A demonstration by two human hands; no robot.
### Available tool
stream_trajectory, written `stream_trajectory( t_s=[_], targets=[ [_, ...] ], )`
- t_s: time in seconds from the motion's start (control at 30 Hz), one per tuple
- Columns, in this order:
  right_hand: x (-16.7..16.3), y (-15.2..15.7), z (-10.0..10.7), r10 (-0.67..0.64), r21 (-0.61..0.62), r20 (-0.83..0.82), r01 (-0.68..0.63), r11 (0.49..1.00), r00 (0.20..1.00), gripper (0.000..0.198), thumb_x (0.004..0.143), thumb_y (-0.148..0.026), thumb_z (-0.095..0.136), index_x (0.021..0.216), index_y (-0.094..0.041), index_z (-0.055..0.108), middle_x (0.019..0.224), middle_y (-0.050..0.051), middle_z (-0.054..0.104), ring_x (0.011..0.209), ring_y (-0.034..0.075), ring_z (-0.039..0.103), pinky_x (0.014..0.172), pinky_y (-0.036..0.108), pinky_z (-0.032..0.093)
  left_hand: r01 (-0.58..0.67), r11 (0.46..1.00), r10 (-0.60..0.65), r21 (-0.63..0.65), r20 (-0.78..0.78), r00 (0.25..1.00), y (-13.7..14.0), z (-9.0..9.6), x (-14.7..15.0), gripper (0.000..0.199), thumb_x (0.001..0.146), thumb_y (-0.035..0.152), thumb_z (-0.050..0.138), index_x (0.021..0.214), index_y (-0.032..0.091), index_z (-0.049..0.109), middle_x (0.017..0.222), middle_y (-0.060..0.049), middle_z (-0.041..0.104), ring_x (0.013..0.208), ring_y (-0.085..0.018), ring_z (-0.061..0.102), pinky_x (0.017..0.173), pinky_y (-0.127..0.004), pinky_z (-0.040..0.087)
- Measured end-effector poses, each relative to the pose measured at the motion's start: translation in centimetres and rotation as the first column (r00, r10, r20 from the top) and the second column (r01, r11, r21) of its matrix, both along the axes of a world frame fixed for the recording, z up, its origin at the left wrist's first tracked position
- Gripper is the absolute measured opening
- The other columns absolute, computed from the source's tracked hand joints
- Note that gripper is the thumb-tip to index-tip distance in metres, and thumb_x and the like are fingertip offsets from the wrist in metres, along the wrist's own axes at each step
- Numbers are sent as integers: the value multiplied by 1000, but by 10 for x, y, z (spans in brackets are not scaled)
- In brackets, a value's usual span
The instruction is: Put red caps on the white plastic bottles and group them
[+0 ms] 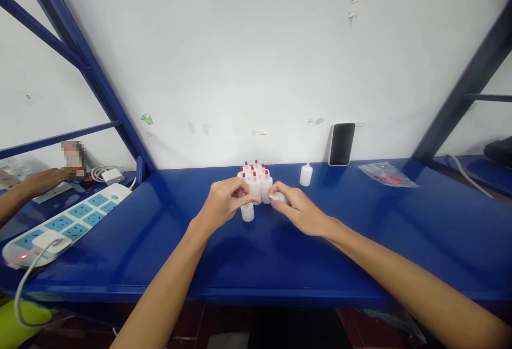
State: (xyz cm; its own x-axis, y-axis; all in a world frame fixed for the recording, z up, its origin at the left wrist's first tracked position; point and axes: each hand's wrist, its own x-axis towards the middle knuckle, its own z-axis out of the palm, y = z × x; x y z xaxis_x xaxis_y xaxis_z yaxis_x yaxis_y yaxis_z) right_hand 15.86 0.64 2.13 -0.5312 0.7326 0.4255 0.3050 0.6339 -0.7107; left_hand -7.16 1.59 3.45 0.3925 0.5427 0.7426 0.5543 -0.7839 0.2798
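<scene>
My left hand point(225, 201) is closed, thumb and index finger pinched at the top of a small white squeeze bottle point(247, 213). A bit of red shows between those fingers. In my right hand point(301, 209) is another white squeeze bottle point(280, 197), tilted with its pale nozzle toward the left; the fingers hide part of it. Just behind both hands, several white bottles with red caps point(255, 183) stand upright in a tight cluster. Further right, near the wall, an uncapped white bottle point(306, 175) stands alone.
A dark-screened device point(341, 145) leans on the wall. A clear plastic bag with red pieces point(388, 175) lies at the right. On the left are a power strip point(68, 224) with a plugged-in charger and another person's hand point(54, 178). Blue metal posts point(100, 88) flank the blue table point(160, 253).
</scene>
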Motion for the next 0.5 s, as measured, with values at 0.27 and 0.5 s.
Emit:
stream_trajectory(
  t_s=[0.27,0.5],
  targets=[
    [-4,2,-3,118,-39,-27,-119,992,993,21,98,-33,43,101,-18,57,95,4,60,84,17,52,77,29,39,153,986,-159,63,109,981,-9,-11,27,20,84,34,70,79,16,65,73,-2,69,64,-11,61,63,-22,48],
    [1,1,-2,253,-141,-115,-268,953,961,15,95,-29,41,93,-18,51,90,1,55,82,16,47,75,30,38,229,970,-232,86,29,972,-10,-18,32,12,87,27,68,84,16,64,74,0,67,63,-9,60,61,-19,48]
  ],
)
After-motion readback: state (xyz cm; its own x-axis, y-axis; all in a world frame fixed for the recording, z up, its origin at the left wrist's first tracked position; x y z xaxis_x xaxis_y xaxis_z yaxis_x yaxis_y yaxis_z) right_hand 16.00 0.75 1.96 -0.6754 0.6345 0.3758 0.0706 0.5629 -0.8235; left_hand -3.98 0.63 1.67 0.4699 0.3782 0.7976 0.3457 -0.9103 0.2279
